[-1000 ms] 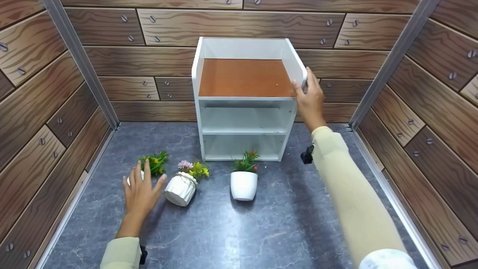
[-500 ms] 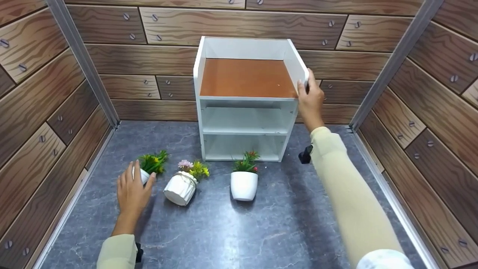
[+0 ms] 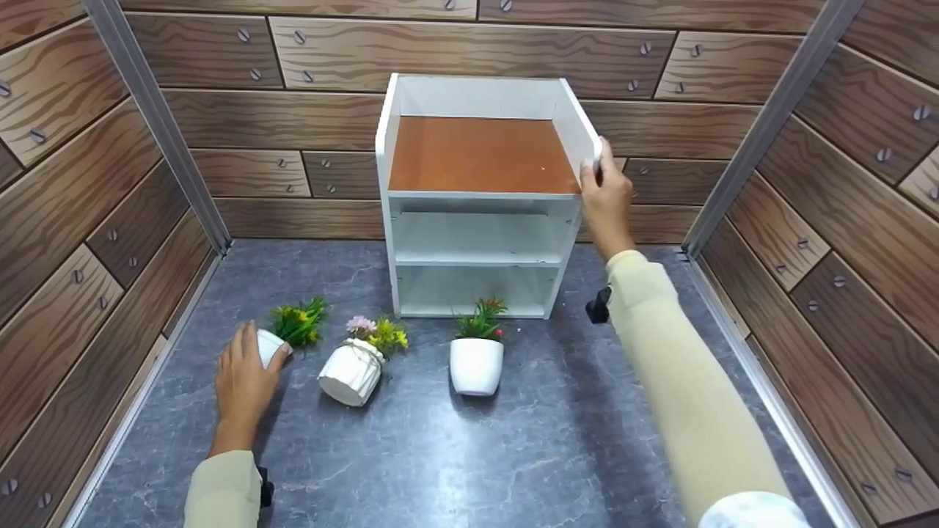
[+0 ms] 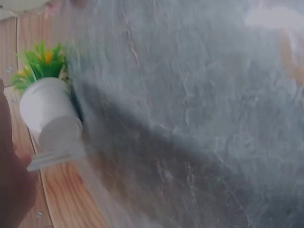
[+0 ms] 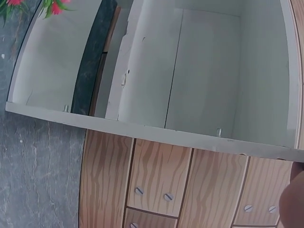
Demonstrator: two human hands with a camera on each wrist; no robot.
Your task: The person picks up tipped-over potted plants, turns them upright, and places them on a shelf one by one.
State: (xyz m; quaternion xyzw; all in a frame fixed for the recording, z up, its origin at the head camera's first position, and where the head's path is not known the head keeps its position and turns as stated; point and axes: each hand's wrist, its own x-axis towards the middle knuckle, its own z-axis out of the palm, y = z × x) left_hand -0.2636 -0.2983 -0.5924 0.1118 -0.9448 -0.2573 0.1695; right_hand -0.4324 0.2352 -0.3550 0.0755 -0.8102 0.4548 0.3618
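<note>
Unlabelled white shelf unit, brown top, gripped at 3 o'clock by right hand; left hand cups small white flowerpot.

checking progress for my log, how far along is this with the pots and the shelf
Done: nothing yet; the white shelf unit has no pots on it. In hand: the left hand grips the leftmost pot, which lies tilted on the floor, while the right hand holds the unit's top right edge. Left: the ribbed pot and the smooth pot sit untouched.
</note>
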